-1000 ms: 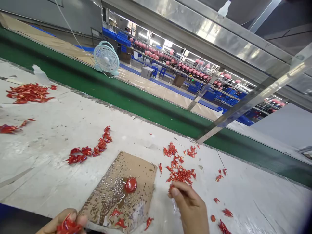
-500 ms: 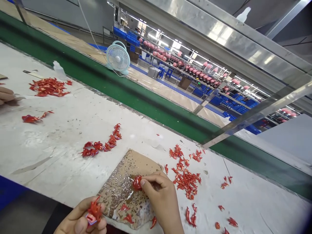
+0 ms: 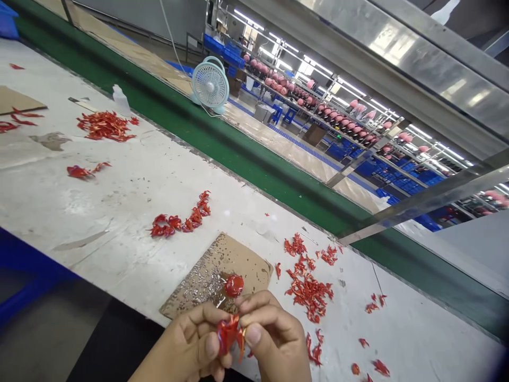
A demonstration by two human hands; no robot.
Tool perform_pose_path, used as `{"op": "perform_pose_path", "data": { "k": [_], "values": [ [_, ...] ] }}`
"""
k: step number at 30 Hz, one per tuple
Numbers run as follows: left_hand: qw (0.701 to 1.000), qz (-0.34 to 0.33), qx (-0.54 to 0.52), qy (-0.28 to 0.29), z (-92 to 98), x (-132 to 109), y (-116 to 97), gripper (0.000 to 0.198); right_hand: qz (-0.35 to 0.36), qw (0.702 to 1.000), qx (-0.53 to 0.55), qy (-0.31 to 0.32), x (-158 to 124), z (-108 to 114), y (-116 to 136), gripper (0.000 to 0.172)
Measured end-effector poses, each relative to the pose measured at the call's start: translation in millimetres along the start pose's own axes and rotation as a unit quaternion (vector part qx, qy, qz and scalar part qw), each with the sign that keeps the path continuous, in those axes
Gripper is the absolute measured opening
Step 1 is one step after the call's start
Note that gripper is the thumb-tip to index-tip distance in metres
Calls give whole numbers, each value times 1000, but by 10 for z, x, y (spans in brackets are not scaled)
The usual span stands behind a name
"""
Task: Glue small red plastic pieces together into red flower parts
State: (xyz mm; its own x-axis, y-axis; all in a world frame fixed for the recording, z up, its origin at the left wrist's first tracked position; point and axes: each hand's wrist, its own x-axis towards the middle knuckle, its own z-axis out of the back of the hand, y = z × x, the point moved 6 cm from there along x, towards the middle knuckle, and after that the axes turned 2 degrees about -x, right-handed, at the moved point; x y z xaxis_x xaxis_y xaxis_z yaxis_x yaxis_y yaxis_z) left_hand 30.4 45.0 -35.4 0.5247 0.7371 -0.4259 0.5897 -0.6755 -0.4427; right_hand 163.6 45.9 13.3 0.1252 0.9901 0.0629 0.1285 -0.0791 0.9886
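Note:
My left hand (image 3: 191, 345) is closed on a glossy red plastic piece (image 3: 226, 335) with spiky ends, held above the near edge of the cardboard. My right hand (image 3: 280, 337) is beside it, thumb and forefinger pinching a small pointed red-orange piece (image 3: 240, 345) at its right side. Whether the two pieces are joined is hidden by the fingers. Just beyond, a round red cap (image 3: 234, 285) lies on the glue-spotted cardboard sheet (image 3: 226, 252); its top looks wet.
A heap of small red-orange pieces (image 3: 310, 294) lies right of the cardboard. A row of red spiky pieces (image 3: 185, 222) lies left. Farther left are another heap (image 3: 106, 126) and a white bottle (image 3: 121, 101). Behind runs a green belt (image 3: 254, 178) with a fan (image 3: 210, 85).
My right hand has left the round red cap on the cardboard and come to the spiky piece in my left hand. My left hand has moved right and up. The view has shifted left.

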Motion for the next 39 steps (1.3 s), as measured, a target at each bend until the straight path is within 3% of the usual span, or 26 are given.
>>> {"op": "perform_pose_path", "data": {
  "k": [5,15,22,28,39],
  "values": [
    [999,22,-29,22,-134,-36,52,42,45,997,-54,10,-59,50,36,11],
    [997,37,-63,25,-168,-46,105,35,129,988,-80,5,-154,72,48,12],
    [997,24,-72,9,-108,-44,148,35,124,988,-96,-13,-166,45,32,12],
    [995,25,-78,51,26,27,273,29,128,985,-114,-29,-168,49,18,13],
    [996,-3,-72,58,77,72,295,27,121,988,-91,-22,-171,50,-87,11]
  ]
}}
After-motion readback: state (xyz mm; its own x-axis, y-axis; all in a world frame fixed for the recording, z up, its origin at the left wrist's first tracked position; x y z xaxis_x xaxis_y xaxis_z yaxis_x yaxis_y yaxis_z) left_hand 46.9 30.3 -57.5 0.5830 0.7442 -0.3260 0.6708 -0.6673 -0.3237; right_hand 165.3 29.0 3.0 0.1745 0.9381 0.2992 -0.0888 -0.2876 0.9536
